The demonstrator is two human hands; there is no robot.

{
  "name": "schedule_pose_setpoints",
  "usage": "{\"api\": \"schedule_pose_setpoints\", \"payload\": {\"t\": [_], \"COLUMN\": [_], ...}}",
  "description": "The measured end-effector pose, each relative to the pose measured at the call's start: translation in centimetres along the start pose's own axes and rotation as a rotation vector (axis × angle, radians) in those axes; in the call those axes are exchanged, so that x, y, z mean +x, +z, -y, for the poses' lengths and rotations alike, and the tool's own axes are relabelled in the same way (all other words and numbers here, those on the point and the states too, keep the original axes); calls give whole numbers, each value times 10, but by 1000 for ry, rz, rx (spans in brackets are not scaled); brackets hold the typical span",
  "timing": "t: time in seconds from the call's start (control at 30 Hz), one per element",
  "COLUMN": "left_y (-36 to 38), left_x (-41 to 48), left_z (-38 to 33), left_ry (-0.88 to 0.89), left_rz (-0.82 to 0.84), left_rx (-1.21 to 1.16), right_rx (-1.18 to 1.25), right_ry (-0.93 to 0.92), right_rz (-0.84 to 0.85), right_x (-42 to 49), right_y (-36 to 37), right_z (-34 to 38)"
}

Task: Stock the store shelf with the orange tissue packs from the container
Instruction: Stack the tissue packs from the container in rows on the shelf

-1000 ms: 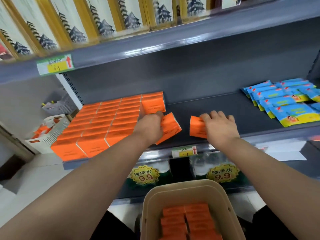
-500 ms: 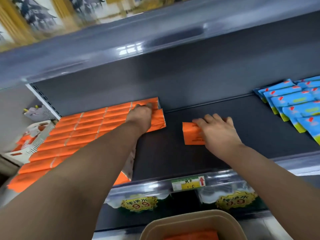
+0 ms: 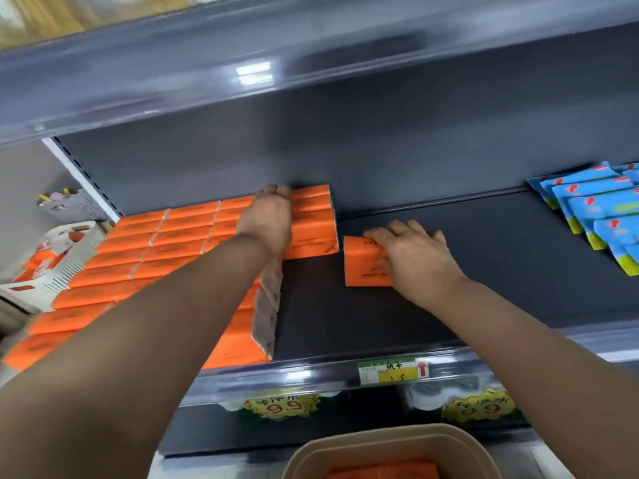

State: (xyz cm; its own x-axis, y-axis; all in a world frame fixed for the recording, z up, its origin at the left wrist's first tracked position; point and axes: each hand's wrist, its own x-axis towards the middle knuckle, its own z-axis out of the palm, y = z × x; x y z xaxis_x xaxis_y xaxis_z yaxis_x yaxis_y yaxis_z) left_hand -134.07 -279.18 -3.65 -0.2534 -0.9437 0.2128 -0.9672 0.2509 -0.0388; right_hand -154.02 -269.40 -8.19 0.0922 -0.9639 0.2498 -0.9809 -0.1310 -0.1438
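Note:
Orange tissue packs (image 3: pixel 179 243) lie in tidy rows on the left half of the dark shelf (image 3: pixel 501 271). My left hand (image 3: pixel 269 219) rests flat on the rightmost column of packs (image 3: pixel 313 233), its fingertips reaching the back wall. A single orange pack (image 3: pixel 361 261) lies on the bare shelf just right of the block. My right hand (image 3: pixel 415 257) holds it, fingers over its top and thumb on its near face. The beige container (image 3: pixel 390 439) sits at the bottom edge with more orange packs (image 3: pixel 380 473) inside.
Blue packs (image 3: pixel 594 216) are stacked at the shelf's right end. A white crate (image 3: pixel 58 267) stands on the floor at left. The upper shelf's edge (image 3: pixel 311 77) overhangs close above. A price tag (image 3: pixel 392 369) marks the front rail, with 9.9 water labels (image 3: pixel 280 404) below.
My left hand set its pack at the right end of the block and slid back toward the wall. My right hand kept its pack on the shelf. The view moved closer.

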Motion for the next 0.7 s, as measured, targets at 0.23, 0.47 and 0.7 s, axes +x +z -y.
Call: {"api": "schedule_pose_setpoints", "payload": {"t": [0.23, 0.47, 0.7], "left_y": [-27, -23, -21], "left_x": [-30, -32, -37], "left_z": [59, 65, 60], "left_ry": [-12, 15, 55], "left_rz": [-34, -82, -111], "left_rx": [-62, -128, -176], "right_rx": [77, 132, 191], "right_ry": [-82, -35, -40], "right_rz": [-63, -89, -29], "right_x": [50, 69, 73], "right_y": [21, 42, 55], "right_z": [70, 92, 94]}}
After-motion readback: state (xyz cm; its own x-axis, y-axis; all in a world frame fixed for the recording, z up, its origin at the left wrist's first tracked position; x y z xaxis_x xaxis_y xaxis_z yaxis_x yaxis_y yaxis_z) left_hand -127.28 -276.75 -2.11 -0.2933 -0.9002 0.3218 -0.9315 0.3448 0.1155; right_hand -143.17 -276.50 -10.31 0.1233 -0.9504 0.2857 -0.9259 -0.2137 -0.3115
